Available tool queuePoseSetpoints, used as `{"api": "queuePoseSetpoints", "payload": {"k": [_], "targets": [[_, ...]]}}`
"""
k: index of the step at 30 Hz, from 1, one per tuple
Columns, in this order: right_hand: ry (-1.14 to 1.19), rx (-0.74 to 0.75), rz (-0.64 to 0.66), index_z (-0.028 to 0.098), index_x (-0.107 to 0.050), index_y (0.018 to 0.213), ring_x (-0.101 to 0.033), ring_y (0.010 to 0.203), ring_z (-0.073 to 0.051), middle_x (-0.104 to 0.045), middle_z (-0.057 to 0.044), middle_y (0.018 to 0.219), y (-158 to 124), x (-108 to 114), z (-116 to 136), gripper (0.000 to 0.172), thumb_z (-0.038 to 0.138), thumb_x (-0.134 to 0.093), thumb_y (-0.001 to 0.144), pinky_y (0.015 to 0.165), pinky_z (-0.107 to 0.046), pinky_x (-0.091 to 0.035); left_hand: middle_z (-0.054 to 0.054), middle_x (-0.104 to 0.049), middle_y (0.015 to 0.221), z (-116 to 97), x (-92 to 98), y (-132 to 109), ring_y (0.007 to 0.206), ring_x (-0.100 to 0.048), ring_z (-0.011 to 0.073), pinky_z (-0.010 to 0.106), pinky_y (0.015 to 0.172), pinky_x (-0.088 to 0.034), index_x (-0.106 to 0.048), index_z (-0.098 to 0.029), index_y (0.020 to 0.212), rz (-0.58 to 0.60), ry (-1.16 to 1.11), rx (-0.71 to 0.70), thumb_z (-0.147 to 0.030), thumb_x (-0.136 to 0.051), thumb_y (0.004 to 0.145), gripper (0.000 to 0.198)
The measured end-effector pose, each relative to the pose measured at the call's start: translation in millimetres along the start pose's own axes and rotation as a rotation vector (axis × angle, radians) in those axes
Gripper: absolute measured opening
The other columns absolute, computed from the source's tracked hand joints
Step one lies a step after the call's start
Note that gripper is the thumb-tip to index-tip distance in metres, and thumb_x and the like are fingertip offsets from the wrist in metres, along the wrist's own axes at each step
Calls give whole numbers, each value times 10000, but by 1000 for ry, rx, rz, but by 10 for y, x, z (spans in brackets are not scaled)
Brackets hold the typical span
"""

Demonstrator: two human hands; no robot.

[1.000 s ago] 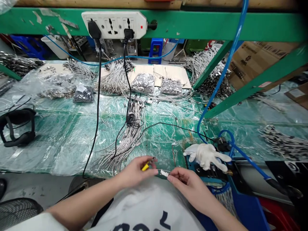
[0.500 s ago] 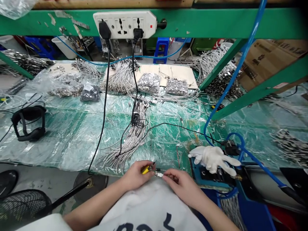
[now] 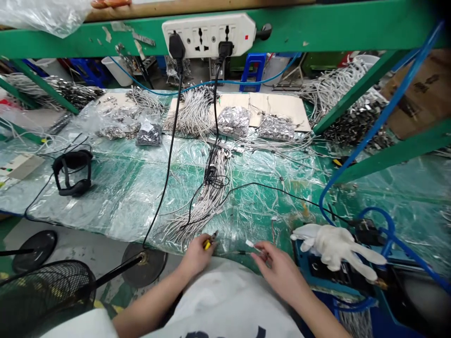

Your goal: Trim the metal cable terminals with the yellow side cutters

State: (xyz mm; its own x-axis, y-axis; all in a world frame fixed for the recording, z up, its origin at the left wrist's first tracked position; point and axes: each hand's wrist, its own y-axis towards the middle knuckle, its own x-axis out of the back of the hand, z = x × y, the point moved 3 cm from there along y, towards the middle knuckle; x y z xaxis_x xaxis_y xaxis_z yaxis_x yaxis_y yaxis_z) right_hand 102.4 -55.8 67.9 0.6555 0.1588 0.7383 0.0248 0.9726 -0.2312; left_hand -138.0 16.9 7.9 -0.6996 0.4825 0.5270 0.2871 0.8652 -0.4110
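While left fingers (image 3: 198, 240) grip pliers (image 3: 207, 244), a white connector (image 3: 250, 243) juts past right fingers (image 3: 265, 246).

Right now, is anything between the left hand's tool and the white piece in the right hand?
Nothing visible blocks the gap between the yellow-handled tool in the left hand and the small white piece in the right hand. A thin, partly dark strand runs just below it in view.

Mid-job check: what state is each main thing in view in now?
Bare left hand: closed on yellow-handled metal tool
Tool: held, open or shut unclear
Bare right hand: pinching small white piece
White rectangular power strip: two black plugs inserted
White fabric glove: unworn, lying on blue-black equipment
Thin grey-white cables: bunched, near ends fanned out
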Motion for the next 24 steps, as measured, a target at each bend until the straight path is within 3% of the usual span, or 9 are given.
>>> {"api": "queuePoseSetpoints", "payload": {"k": [3,5,8,10,14,18,24], "targets": [[-21,1,-115,160,-590,1066,-650,716,-229,-641,-68,775,239,-17,-211,325,408,-416,949,645,-344,-523,43,-671,753,372,57,91,717,-612,180,254,661,-435,-646,-145,796,-115,6,82,-289,-551,859,184],[-56,8,-205,126,-562,1180,-652,928,-297,-657,-157,997,438,1,-273,393,398,-398,949,797,-440,-533,48,-689,799,525,80,111,763,-634,181,263,704,-461,-652,-138,844,-176,15,103,-285,-546,884,186],[-109,41,-316,114,-445,1367,-437,1300,-396,-475,-230,1395,682,27,-226,511,402,-419,945,1047,-607,-360,59,-707,907,614,83,123,841,-654,177,291,781,-484,-654,-126,953,-234,52,116,-236,-553,910,155],[-120,77,-333,131,-418,1397,-371,1356,-392,-413,-214,1464,757,-21,-156,527,403,-438,945,1088,-621,-308,70,-712,983,624,76,140,897,-660,181,309,823,-488,-651,-125,1027,-255,91,126,-210,-553,920,168],[-95,143,-265,162,-514,1292,-488,1276,-317,-528,-173,1366,659,-314,-135,404,369,-429,955,1052,-519,-423,92,-710,1081,610,76,187,969,-663,214,327,852,-478,-641,-151,1139,-252,198,140,-225,-542,935,239],[-85,128,-187,153,-581,1180,-604,1137,-281,-637,-161,1179,385,-597,-363,333,311,-406,946,973,-455,-508,97,-685,1124,538,68,215,1024,-636,244,335,891,-448,-651,-196,1157,-209,318,103,-239,-554,929,252],[-111,56,-81,163,-627,1120,-687,791,-239,-669,-138,1041,33,-691,-776,330,327,-396,951,728,-390,-575,112,-630,1143,425,12,259,1012,-602,245,413,938,-436,-623,-136,1144,-186,429,103,-205,-554,929,237]]}}
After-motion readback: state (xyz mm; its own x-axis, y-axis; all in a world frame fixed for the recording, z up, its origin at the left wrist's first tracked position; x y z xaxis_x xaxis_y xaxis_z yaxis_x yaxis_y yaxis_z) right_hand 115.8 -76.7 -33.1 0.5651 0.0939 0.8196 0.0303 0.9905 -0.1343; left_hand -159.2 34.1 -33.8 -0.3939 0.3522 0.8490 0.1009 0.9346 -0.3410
